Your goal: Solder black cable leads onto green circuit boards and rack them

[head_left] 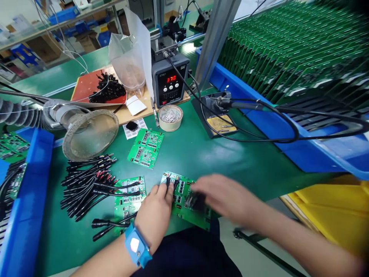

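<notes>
My left hand (155,207), with a blue wrist strap (137,246), rests on a green circuit board (184,215) at the table's front edge. Its fingers close round black cables (168,180) whose stripped ends meet the board's top edge; connector ends stick out left of the wrist. Over the right part of that board is my right hand (221,194), smeared by motion, so its grip is unclear. A second circuit board (129,200) lies to the left, partly under cables and my left hand. Farther back lies another circuit board (146,148).
A pile of black cables (86,188) lies left, below a fume extractor hood (90,134). Behind are a soldering station (170,80) reading 370, a solder wire roll (170,118) and an iron stand (213,115). Blue bins (37,200) flank the table; boards fill the right one.
</notes>
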`<state>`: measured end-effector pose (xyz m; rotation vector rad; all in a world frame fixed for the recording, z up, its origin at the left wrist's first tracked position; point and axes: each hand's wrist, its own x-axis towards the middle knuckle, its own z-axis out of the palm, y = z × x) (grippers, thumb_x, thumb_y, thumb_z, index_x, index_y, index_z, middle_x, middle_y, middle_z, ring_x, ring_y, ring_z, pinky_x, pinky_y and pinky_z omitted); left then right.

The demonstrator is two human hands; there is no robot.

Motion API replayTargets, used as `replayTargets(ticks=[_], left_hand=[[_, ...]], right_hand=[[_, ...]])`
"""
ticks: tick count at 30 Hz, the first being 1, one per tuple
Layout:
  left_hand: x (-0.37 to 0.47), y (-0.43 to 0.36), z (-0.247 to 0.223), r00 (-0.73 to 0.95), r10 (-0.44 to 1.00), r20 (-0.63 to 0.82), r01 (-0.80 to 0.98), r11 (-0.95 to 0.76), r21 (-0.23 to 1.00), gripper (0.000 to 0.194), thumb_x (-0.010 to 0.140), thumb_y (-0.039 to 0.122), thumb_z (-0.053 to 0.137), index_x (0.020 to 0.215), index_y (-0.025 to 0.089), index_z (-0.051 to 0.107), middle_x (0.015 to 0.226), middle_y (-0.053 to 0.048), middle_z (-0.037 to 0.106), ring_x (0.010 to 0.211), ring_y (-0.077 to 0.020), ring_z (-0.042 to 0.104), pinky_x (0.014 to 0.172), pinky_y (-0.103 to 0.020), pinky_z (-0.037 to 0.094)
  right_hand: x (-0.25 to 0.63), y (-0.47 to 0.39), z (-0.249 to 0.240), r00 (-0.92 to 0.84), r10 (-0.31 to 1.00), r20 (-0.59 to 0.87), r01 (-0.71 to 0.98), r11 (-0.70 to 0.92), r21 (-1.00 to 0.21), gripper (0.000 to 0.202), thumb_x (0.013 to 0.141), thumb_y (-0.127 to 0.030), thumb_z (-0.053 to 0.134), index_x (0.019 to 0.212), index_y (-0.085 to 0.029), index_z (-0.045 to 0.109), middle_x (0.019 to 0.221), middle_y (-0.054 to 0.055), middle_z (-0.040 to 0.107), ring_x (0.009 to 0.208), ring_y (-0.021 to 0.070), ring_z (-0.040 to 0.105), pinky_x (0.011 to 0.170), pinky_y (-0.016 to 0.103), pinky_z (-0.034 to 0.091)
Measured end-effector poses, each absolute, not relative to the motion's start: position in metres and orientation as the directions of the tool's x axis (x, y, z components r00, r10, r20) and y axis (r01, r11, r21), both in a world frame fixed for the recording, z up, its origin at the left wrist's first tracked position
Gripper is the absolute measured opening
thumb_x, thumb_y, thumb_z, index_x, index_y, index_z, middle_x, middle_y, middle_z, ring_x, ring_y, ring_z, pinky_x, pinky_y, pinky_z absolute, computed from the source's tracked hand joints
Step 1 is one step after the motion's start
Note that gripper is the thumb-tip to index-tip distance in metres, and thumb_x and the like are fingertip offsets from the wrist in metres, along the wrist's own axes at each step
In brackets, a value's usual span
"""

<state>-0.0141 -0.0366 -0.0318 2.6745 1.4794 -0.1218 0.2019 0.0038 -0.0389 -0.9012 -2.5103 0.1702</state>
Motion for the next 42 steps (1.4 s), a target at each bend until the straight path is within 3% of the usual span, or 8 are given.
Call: replayTargets(ticks=[5,10,14,17,21,29,37,42], left_hand=[[-0.017,-0.033,-0.026,0.543,0.831,-0.119,0.840,-0.539,0.066,0.042,0.082,0.004,0.047,0.124,0.011,0.047,0.095,-0.009,0.058,0.083,-0.0209,0.059,0.070,-0.032,0.054],[-0.021,-0.038,-0.016,0.442,0.879,-0.177,0.895,-0.420,0.148,0.058,0.080,0.006,0.047,0.136,0.015,0.033,0.096,-0.009,0.058,0.087,-0.0225,0.058,0.075,-0.037,0.053],[-0.018,-0.020,-0.004,0.359,0.904,-0.233,0.881,-0.245,0.406,0.062,0.073,0.009,0.051,0.133,0.014,0.036,0.088,-0.007,0.061,0.078,-0.0220,0.060,0.071,-0.038,0.052],[-0.008,0.017,0.008,0.379,0.816,-0.437,0.610,0.135,0.781,0.056,0.081,0.026,0.053,0.132,0.014,0.035,0.076,-0.003,0.063,0.065,-0.0165,0.060,0.062,-0.030,0.051],[0.003,0.057,0.015,0.467,0.684,-0.561,0.185,0.545,0.818,0.054,0.094,0.046,0.031,0.136,0.012,0.029,0.103,-0.014,0.064,0.088,-0.0168,0.064,0.083,-0.034,0.050],[-0.022,0.047,-0.017,0.330,0.891,-0.313,0.619,0.046,0.784,0.033,0.071,0.024,0.071,0.101,0.014,0.063,0.091,-0.006,0.062,0.077,-0.0150,0.059,0.075,-0.030,0.050],[-0.021,0.065,-0.042,0.282,0.888,-0.362,0.685,0.078,0.724,0.030,0.063,0.031,0.078,0.083,0.015,0.063,0.065,0.001,0.063,0.061,-0.0141,0.060,0.060,-0.026,0.048],[-0.025,0.059,-0.032,0.339,0.893,-0.295,0.673,-0.012,0.739,0.029,0.068,0.032,0.074,0.088,0.015,0.062,0.070,0.001,0.064,0.063,-0.0131,0.060,0.061,-0.025,0.049]], right_hand=[[0.210,0.051,-0.059,-0.358,0.877,0.320,0.829,0.456,-0.323,0.020,0.087,-0.031,0.046,0.078,-0.018,0.058,0.070,0.002,0.058,0.052,0.0118,0.053,0.046,0.025,0.043],[0.186,0.000,-0.068,-0.201,0.878,0.434,0.904,0.336,-0.263,0.035,0.087,-0.025,0.046,0.117,-0.008,0.051,0.107,0.019,0.060,0.096,0.0302,0.059,0.075,0.046,0.048],[0.170,-0.041,-0.078,-0.357,0.821,0.445,0.830,0.497,-0.252,0.041,0.087,-0.020,0.046,0.127,-0.015,0.044,0.125,0.010,0.056,0.117,0.0236,0.051,0.096,0.043,0.043],[0.166,-0.045,-0.089,-0.364,0.811,0.457,0.816,0.515,-0.264,0.043,0.087,-0.018,0.044,0.129,-0.011,0.041,0.127,0.012,0.055,0.119,0.0231,0.050,0.101,0.046,0.041],[0.167,-0.041,-0.093,-0.340,0.814,0.472,0.819,0.503,-0.277,0.044,0.088,-0.022,0.046,0.129,-0.009,0.039,0.125,0.014,0.055,0.122,0.0252,0.046,0.101,0.049,0.041],[0.168,-0.045,-0.090,-0.328,0.832,0.448,0.826,0.482,-0.291,0.038,0.086,-0.024,0.050,0.123,-0.012,0.048,0.130,0.014,0.050,0.127,0.0300,0.039,0.102,0.054,0.039],[0.171,-0.044,-0.093,-0.328,0.813,0.481,0.819,0.498,-0.285,0.038,0.084,-0.021,0.053,0.120,-0.008,0.050,0.126,0.017,0.053,0.126,0.0285,0.041,0.102,0.048,0.041],[0.157,-0.046,-0.065,-0.308,0.831,0.463,0.848,0.460,-0.262,0.038,0.084,-0.031,0.054,0.114,-0.008,0.055,0.120,0.020,0.057,0.123,0.0377,0.042,0.100,0.066,0.029]])
